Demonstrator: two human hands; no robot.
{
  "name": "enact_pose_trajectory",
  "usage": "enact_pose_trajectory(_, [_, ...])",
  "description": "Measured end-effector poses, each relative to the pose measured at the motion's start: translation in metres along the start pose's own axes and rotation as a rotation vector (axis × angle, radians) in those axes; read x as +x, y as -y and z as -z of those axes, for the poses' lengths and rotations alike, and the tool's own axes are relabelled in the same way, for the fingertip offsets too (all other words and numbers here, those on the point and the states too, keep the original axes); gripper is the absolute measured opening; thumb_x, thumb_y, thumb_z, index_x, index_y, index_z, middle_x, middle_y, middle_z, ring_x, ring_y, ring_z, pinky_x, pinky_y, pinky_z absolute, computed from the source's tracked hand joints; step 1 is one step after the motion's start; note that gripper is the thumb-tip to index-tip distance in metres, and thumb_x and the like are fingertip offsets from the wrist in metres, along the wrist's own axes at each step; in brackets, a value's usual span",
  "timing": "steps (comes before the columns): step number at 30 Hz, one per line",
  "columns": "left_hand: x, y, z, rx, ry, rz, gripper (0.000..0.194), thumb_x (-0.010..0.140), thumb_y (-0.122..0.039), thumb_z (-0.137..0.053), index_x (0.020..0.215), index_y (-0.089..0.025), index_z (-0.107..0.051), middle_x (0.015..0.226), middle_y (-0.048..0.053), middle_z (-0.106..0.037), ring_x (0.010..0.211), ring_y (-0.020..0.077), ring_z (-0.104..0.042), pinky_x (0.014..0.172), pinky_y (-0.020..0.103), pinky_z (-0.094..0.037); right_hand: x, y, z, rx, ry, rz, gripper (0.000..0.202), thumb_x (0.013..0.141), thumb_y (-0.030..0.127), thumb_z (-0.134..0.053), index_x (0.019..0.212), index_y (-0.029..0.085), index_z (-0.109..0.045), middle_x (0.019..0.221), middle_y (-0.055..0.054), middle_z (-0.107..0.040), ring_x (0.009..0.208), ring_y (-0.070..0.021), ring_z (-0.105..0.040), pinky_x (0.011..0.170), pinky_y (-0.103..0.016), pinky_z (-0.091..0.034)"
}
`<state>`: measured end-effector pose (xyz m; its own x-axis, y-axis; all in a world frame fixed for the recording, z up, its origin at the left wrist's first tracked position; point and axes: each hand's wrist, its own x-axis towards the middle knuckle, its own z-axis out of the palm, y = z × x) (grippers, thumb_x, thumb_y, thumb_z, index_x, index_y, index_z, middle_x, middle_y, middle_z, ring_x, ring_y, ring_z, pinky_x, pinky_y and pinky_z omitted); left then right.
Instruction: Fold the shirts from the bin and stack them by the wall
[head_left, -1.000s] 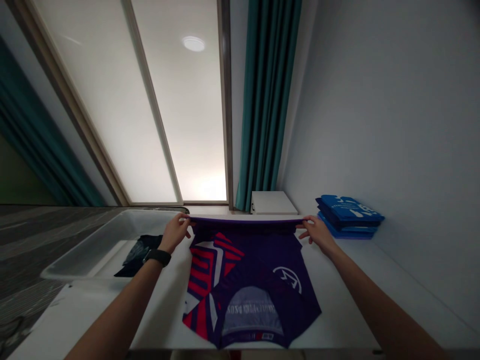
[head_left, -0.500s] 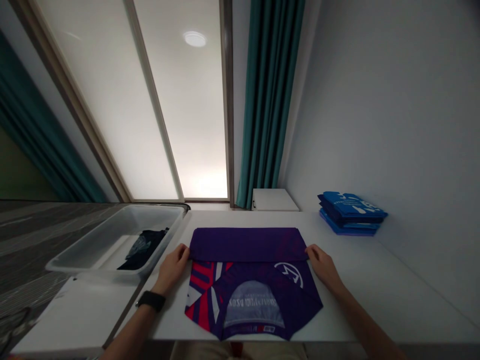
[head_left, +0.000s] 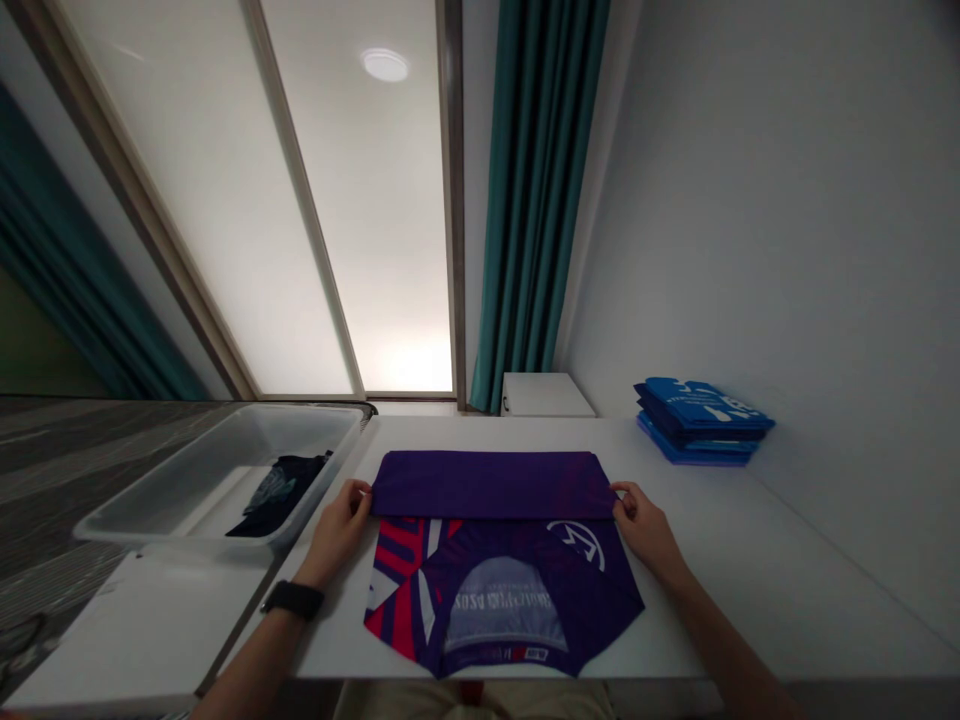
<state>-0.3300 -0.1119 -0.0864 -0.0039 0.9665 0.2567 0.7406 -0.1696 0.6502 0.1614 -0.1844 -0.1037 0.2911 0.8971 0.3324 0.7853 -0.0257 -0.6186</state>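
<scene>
A purple T-shirt (head_left: 517, 540) with red and white stripes and a white round logo lies on the white table (head_left: 780, 590), its collar toward me. Its far part is folded over into a flat plain purple band. At the band's left edge, my left hand (head_left: 346, 515) pinches the cloth; a black watch sits on that wrist. My right hand (head_left: 639, 520) is closed on the band's right edge, thumb and fingers together. The undersides of both pinches are hidden.
To the left stands a translucent plastic bin (head_left: 225, 470) with dark clothes (head_left: 281, 495) inside. A stack of folded blue garments (head_left: 701, 420) rests at the back right by the wall. A white cabinet (head_left: 544, 395) stands beyond the table's far edge.
The left end of the folded band has shifted slightly outward to the left with my left hand. My right hand stays at the right edge. The view has tilted a little.
</scene>
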Motion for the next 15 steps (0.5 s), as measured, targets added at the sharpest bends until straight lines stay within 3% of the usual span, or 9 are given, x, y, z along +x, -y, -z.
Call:
enact_pose_trajectory(7, [-0.0021, -0.0011, 0.0014, 0.137, 0.02, -0.003, 0.017, 0.085, -0.038, -0.041, 0.092, -0.024, -0.048, 0.062, -0.003, -0.059, 0.058, 0.0193, -0.059, 0.058, 0.028, -0.038, -0.0029, -0.005, -0.0057, -0.204, -0.002, 0.064, 0.03, 0.074, 0.029, -0.041, 0.097, 0.022, -0.059, 0.058, 0.004, -0.054, 0.057, -0.0178, -0.054, 0.068, -0.031, -0.038])
enact_pose_trajectory(15, [-0.0019, 0.0003, 0.0019, 0.16, 0.001, -0.019, 0.02, 0.084, -0.04, -0.041, 0.091, -0.024, -0.051, 0.062, -0.003, -0.06, 0.058, 0.0189, -0.06, 0.057, 0.027, -0.038, -0.0021, -0.0077, -0.0015, -0.125, 0.014, 0.033, 0.028, 0.082, 0.037, -0.04, 0.094, 0.021, -0.06, 0.052, 0.005, -0.048, 0.05, -0.0167, -0.051, 0.062, -0.029, -0.036])
